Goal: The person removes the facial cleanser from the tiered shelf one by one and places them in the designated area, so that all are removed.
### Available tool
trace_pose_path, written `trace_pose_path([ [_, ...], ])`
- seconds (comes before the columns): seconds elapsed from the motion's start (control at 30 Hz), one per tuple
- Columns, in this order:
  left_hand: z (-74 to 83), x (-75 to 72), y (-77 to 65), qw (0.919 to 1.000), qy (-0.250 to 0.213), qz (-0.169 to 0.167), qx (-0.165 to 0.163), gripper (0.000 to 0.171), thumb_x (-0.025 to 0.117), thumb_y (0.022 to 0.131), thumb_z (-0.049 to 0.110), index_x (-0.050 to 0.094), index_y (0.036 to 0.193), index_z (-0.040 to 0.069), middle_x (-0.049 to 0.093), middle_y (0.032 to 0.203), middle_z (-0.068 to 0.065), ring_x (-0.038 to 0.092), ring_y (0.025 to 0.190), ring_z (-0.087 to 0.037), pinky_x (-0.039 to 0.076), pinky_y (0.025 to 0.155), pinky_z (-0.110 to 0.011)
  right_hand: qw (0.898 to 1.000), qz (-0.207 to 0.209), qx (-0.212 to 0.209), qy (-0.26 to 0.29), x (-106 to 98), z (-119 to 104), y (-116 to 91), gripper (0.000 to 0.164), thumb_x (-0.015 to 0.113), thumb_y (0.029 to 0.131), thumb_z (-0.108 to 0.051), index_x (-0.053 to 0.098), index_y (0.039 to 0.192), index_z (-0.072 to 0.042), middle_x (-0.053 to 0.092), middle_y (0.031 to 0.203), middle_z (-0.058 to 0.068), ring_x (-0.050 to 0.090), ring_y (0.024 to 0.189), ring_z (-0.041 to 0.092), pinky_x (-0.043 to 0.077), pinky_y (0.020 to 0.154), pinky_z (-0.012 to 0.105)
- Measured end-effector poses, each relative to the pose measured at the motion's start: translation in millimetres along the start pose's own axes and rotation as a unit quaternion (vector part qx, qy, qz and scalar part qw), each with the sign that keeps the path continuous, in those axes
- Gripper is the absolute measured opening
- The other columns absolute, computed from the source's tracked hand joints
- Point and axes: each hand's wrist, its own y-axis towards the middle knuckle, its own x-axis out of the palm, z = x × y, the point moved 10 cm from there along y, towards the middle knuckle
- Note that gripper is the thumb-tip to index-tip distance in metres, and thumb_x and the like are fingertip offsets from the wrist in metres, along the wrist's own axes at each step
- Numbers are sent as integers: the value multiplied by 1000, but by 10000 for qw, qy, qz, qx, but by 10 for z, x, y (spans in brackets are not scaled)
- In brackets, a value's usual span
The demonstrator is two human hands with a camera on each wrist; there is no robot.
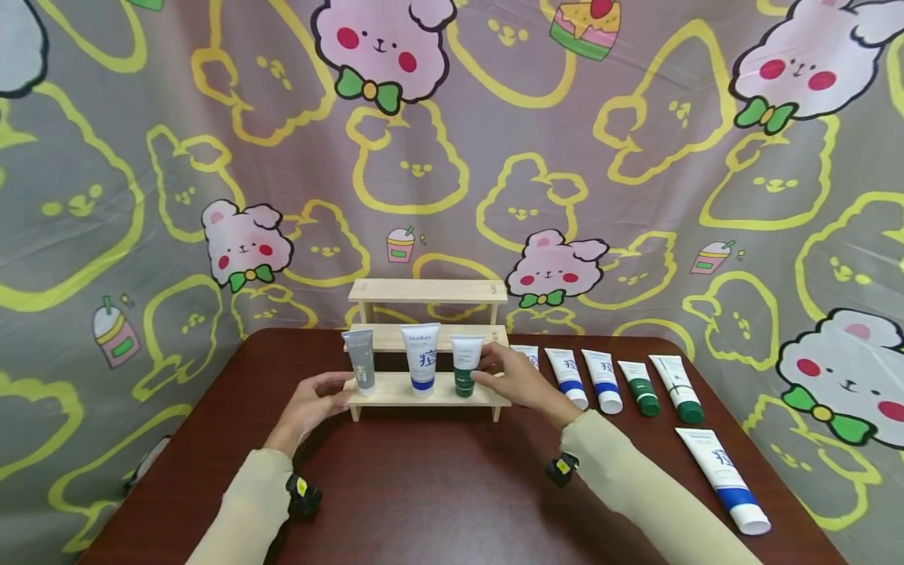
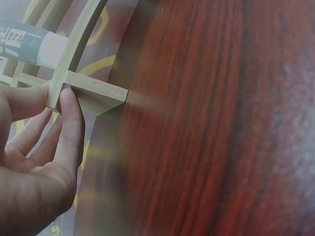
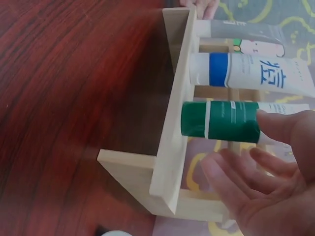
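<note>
A three-tier wooden shelf (image 1: 428,290) stands on the table. My left hand (image 1: 315,404) pinches the left end of its lowest tier between thumb and fingers, as the left wrist view (image 2: 44,142) shows. On that tier three squeeze tubes stand upright on their caps: a grey tube (image 1: 362,361), a white tube with a blue band (image 1: 421,357) and a white and green tube (image 1: 464,365). Beside the green one is my right hand (image 1: 519,380). Its thumb (image 3: 280,125) overlaps the tube in the right wrist view, while the other fingers are spread apart from it.
Right of the shelf, several tubes lie in a row on the dark red table (image 1: 424,486), among them a green-capped tube (image 1: 676,388). Another blue-banded tube (image 1: 723,479) lies nearer, by the right edge. Behind hangs a patterned curtain (image 1: 452,141).
</note>
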Motion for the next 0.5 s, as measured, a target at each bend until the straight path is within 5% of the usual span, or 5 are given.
trace_pose_path([
  [0.5,-11,10,5,10000,-56,-2,-15,44,69,97,7,60,140,1,55,145,-25,67,95,-12,62,83,-22,9986,523,-98,-47,53,7,71,24,75,95,-13,68,115,-1,77,109,16,75,97,27,61,89,43],
])
